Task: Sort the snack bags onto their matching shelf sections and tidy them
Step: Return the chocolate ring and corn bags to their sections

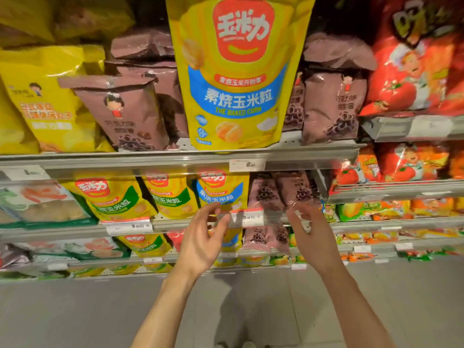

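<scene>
A big yellow corn bag [236, 71] stands on the upper shelf [175, 159] between brown bags [125, 109]. On the shelf below [376, 223], smaller yellow corn bags [221, 194] stand beside small brown bags [281, 190]. The left hand [203, 239] and right hand [311, 237] are both spread, fingers loose, holding nothing, just in front of this lower shelf.

A shop aisle, a grocery or convenience store by the look of it: tiered metal shelves [175, 156] packed with rows of snack bags [236, 71], price tags [247, 165] clipped along the shelf edges, and a grey tiled floor [75, 310] below.
</scene>
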A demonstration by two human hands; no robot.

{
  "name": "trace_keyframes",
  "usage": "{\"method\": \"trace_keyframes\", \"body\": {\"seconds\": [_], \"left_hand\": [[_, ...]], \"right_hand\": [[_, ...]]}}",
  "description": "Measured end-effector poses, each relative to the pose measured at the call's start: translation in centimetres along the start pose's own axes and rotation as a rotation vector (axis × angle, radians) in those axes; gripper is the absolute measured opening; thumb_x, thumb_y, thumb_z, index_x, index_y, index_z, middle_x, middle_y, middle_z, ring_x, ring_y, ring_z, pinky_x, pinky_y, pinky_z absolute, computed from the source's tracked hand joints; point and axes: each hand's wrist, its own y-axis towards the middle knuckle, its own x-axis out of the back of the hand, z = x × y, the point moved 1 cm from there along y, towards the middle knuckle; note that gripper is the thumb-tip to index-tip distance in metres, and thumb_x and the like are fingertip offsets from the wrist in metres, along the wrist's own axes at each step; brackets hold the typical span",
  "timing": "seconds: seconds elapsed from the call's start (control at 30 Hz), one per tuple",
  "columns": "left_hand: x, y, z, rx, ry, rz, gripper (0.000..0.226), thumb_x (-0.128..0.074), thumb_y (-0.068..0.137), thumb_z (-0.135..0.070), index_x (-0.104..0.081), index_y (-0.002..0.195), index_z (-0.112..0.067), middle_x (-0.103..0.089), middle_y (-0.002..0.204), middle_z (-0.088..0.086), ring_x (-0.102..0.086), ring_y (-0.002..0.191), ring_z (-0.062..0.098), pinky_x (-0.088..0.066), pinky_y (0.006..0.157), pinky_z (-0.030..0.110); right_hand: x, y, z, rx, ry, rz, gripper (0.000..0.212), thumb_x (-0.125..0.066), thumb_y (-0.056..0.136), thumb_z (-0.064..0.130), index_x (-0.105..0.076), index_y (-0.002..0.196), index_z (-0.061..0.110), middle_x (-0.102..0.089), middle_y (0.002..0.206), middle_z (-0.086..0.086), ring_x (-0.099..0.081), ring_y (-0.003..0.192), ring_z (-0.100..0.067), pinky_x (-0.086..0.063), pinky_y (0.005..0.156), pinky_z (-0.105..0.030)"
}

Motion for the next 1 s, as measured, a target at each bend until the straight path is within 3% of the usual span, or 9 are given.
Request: {"method": "trace_keyframes", "body": {"seconds": [0.17, 0.3, 0.37, 0.53, 0.6, 0.7, 0.77, 0.87, 1.0], "left_hand": [[-4.4, 2.9, 0.5, 0.057, -0.059, 0.075, 0.021, -0.066, 0.100, -0.030, -0.060, 0.120, -0.030, -0.066, 0.109, -0.010, -0.068, 0.103, 0.014, -0.057, 0.089, 0.037], [-8.7, 5.5, 1.1, 0.117, -0.099, 0.177, 0.020, -0.065, 0.101, -0.027, -0.060, 0.120, -0.024, -0.064, 0.093, -0.014, -0.068, 0.073, -0.001, -0.050, 0.066, 0.011], [-10.8, 6.8, 1.7, 0.127, -0.074, 0.221, 0.014, -0.065, 0.100, -0.027, -0.059, 0.113, -0.029, -0.066, 0.092, -0.013, -0.066, 0.074, 0.001, -0.045, 0.063, 0.005], [-15.5, 8.5, 2.1, 0.213, -0.059, 0.298, 0.014, -0.062, 0.102, -0.022, -0.060, 0.116, -0.020, -0.072, 0.111, 0.005, -0.069, 0.097, 0.022, -0.053, 0.091, 0.032], [-17.3, 9.0, 1.6, 0.239, -0.076, 0.275, 0.007, -0.062, 0.102, -0.022, -0.060, 0.107, -0.027, -0.069, 0.102, -0.002, -0.066, 0.098, 0.020, -0.050, 0.090, 0.029], [-19.9, 10.0, 0.3, 0.238, -0.093, 0.255, 0.012, -0.061, 0.102, -0.018, -0.063, 0.111, -0.025, -0.066, 0.102, -0.004, -0.062, 0.098, 0.016, -0.043, 0.083, 0.018], [-21.6, 10.7, 0.0, 0.239, -0.093, 0.243, 0.013, -0.061, 0.102, -0.017, -0.064, 0.113, -0.022, -0.071, 0.111, 0.003, -0.064, 0.103, 0.018, -0.046, 0.090, 0.021], [-23.5, 11.4, -0.3, 0.340, -0.123, 0.262, 0.046, -0.062, 0.103, -0.023, -0.050, 0.145, -0.009, -0.065, 0.138, 0.008, -0.061, 0.128, 0.024, -0.044, 0.114, 0.036], [-25.3, 12.0, 0.2, 0.393, -0.131, 0.191, 0.049, -0.066, 0.100, -0.019, -0.048, 0.145, -0.009, -0.070, 0.130, 0.010, -0.064, 0.123, 0.028, -0.048, 0.111, 0.042]], "right_hand": [[0.5, 3.2, -2.7, -0.076, -0.077, -0.040, 0.036, -0.063, 0.100, 0.040, -0.067, 0.126, 0.015, -0.066, 0.131, -0.008, -0.061, 0.124, -0.027, -0.049, 0.106, -0.044], [0.0, 6.1, -4.2, -0.140, -0.232, 0.006, 0.041, -0.064, 0.101, 0.035, -0.064, 0.129, 0.006, -0.065, 0.132, -0.017, -0.059, 0.125, -0.035, -0.049, 0.103, -0.040], [-0.4, 7.7, -5.1, -0.198, -0.282, 0.034, 0.046, -0.063, 0.100, 0.038, -0.059, 0.132, 0.004, -0.059, 0.136, -0.020, -0.055, 0.126, -0.037, -0.047, 0.106, -0.041], [-0.8, 10.5, -7.8, -0.279, -0.354, 0.054, 0.063, -0.057, 0.102, 0.042, -0.044, 0.148, 0.001, -0.051, 0.148, -0.024, -0.047, 0.136, -0.042, -0.040, 0.114, -0.046], [-1.1, 11.2, -8.9, -0.257, -0.393, 0.055, 0.066, -0.053, 0.104, 0.043, -0.040, 0.150, 0.000, -0.047, 0.152, -0.025, -0.044, 0.141, -0.041, -0.036, 0.117, -0.044], [-1.6, 11.9, -10.4, -0.272, -0.416, 0.116, 0.073, -0.041, 0.107, 0.050, -0.027, 0.159, 0.002, -0.028, 0.166, -0.024, -0.026, 0.154, -0.037, -0.023, 0.126, -0.043], [-1.6, 12.3, -11.4, -0.251, -0.388, 0.111, 0.070, -0.040, 0.107, 0.051, -0.034, 0.156, 0.001, -0.034, 0.163, -0.024, -0.029, 0.153, -0.038, -0.025, 0.125, -0.043], [-0.9, 12.8, -12.9, -0.184, -0.304, 0.060, 0.046, -0.049, 0.106, 0.041, -0.058, 0.135, 0.006, -0.058, 0.138, -0.021, -0.050, 0.132, -0.039, -0.044, 0.109, -0.045], [-0.1, 13.0, -14.2, -0.215, -0.143, 0.111, 0.037, -0.051, 0.106, 0.034, -0.059, 0.129, 0.007, -0.061, 0.132, -0.019, -0.056, 0.126, -0.039, -0.046, 0.107, -0.049]]}}
